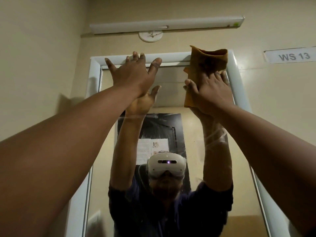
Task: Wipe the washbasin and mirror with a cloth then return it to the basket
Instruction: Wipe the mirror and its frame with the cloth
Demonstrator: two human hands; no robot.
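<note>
Both forearms extend upward and forward from the lower corners of the view toward the wall-mounted mirror (171, 93).

The left hand (132, 74) is raised at the upper left part of the mirror. Its fingers (136, 56) are straight and spread wide, holding nothing; the fingertips overlap the top rail of the white mirror frame (95, 69). Whether the palm contacts the glass cannot be determined.

The right hand (209, 93) is at the upper right part of the mirror. Its fingers lie mostly flat over an orange-brown cloth (205, 65), with the thumb at the cloth's left edge, pressing the cloth against the glass. The cloth is folded; its upper end rises above the hand and covers the top right corner of the frame.

The glass reflects both raised arms, a dark short-sleeved top, and a white headset (166, 165). Faint streaks show on the glass below the right hand.

On the wall above the mirror, a round white fitting (150, 36) is mounted, with a long white tube light fixture (166, 24) just above it. To the right of the mirror, a paper label (290, 55) reads "WS 13".
</note>
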